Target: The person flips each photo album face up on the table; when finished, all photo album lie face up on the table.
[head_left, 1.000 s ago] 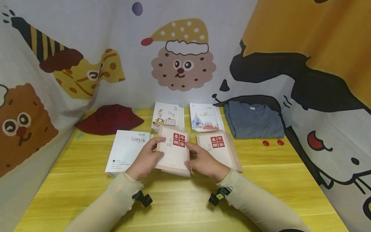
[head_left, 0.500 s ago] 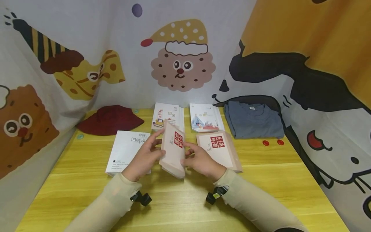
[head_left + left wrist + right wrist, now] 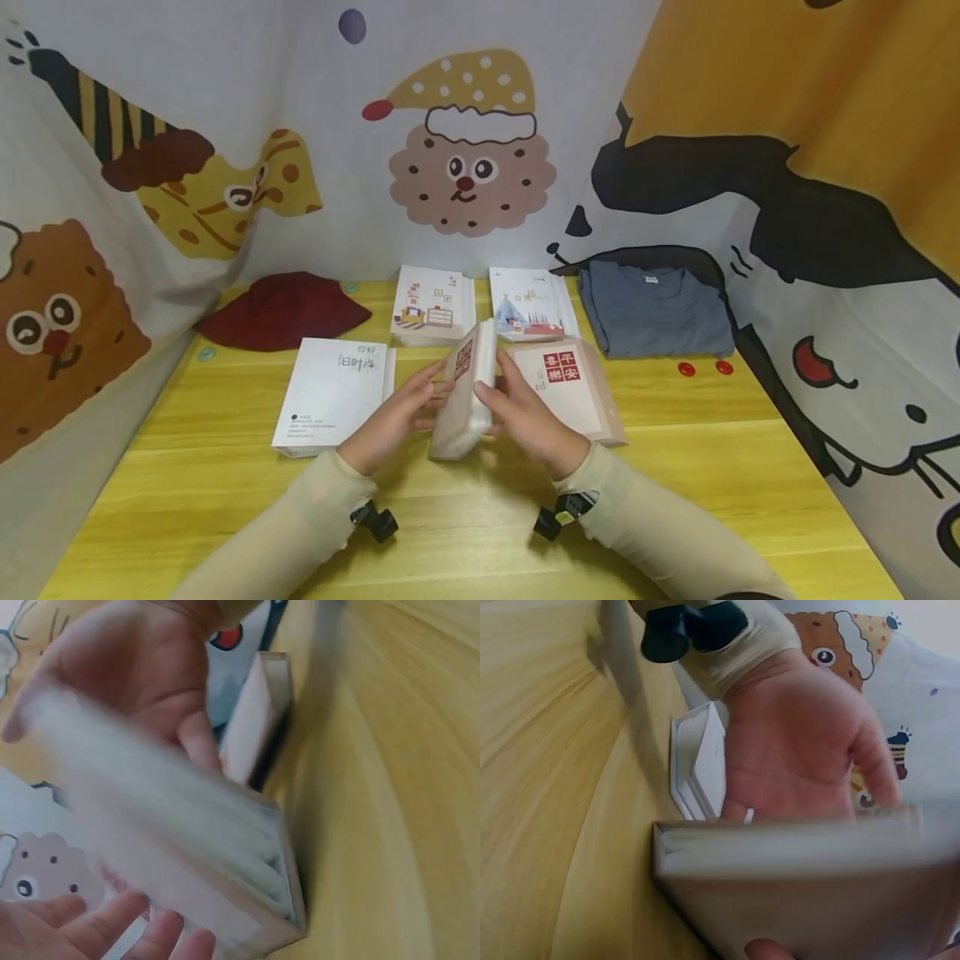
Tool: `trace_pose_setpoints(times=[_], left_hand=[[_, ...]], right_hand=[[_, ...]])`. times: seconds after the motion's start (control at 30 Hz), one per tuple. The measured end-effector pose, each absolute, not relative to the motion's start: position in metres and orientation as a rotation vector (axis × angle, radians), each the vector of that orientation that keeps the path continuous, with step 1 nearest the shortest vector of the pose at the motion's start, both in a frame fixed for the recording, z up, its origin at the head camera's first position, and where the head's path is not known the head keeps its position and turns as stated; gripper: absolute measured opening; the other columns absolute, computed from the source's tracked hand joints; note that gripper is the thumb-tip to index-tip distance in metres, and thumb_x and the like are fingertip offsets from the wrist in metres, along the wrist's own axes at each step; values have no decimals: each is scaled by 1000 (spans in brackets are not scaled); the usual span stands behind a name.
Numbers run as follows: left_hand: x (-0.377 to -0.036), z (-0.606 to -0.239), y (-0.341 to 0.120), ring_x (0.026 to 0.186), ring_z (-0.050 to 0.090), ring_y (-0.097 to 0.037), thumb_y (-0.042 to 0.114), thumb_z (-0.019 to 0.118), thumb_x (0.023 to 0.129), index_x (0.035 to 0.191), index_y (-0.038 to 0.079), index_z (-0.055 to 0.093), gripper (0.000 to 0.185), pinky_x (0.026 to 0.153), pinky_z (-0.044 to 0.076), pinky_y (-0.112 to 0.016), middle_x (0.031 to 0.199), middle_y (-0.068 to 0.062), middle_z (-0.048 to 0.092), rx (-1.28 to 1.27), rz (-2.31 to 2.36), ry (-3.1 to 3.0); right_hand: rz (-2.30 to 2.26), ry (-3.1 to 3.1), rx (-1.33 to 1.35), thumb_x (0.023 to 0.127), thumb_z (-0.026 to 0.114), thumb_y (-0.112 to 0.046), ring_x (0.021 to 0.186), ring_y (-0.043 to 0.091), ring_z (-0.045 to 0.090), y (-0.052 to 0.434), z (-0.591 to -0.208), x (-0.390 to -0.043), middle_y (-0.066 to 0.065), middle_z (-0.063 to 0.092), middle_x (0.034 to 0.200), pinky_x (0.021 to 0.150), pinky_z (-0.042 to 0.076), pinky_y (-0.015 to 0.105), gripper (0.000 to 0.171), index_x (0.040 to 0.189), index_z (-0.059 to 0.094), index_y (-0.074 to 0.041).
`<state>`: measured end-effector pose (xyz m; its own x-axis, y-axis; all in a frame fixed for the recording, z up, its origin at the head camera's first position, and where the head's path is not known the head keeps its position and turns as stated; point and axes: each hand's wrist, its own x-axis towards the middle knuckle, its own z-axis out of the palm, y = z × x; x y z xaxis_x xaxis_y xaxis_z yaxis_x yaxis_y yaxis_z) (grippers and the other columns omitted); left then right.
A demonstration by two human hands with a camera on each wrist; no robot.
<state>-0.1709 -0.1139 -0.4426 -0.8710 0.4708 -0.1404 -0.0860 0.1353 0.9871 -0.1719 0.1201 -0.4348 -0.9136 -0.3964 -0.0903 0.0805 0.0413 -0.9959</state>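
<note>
Both hands, left hand [image 3: 390, 421] and right hand [image 3: 528, 417], clasp the pale pink paperback book [image 3: 465, 400] on edge between them, long axis pointing away.

A yellow wooden table [image 3: 675, 467] stands enclosed on three sides by cartoon-printed fabric walls [image 3: 225, 100]. The back panel shows a cookie face in a spotted yellow nightcap [image 3: 472, 142]; the left panel carries a brown cookie character [image 3: 52, 333] and a striped party hat [image 3: 97, 100]. The right panel is orange above, with a black-and-white cartoon animal [image 3: 840, 275]. Even, soft light falls across the tabletop.
</note>
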Motion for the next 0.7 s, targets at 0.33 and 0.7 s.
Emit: trace_pose_setpoints(times=[0.33,0.7], left_hand=[[-178,-455,-116,154,35,-41,33,39,114,169,13,22,61,126,27,-61,168,-20,35,272,1708,2129],[-184,-464,-117,160,17,-42,20,55,107,168,6,18,73,127,23,-59,174,-22,16,124,1690,2180]], right_hand=[[-1616,2409,-161,86,72,-3,95,26,65,130,-444,-184,25,43,161,78,59,41,101,170,20,-21],[-1494,2478,-249,84,60,8,92,28,63,134,-454,-188,33,47,155,80,59,43,82,162,36,0]])
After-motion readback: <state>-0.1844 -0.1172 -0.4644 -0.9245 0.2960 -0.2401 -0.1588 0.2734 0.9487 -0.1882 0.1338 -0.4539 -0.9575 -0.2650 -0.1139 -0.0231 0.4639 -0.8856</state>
